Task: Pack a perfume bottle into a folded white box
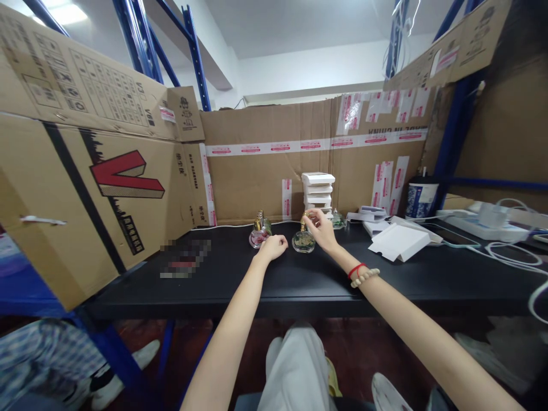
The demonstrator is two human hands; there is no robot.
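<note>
My right hand (pixel 321 229) pinches the upright, round, gold-topped clear-glass bottle (pixel 303 242). It's at three o'clock from my left hand (pixel 273 247), whose grip is unclear.

Pixelated near desk's (pixel 231 279) left edge: dark patch (pixel 186 260); partly covered by right hand (pixel 322 230): gold cap (pixel 303 226); cut off at far right: white cables (pixel 532 302)

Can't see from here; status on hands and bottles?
Right hand on green bottle, up top. Left hand curled by pink bottle. White box stack behind.
</note>
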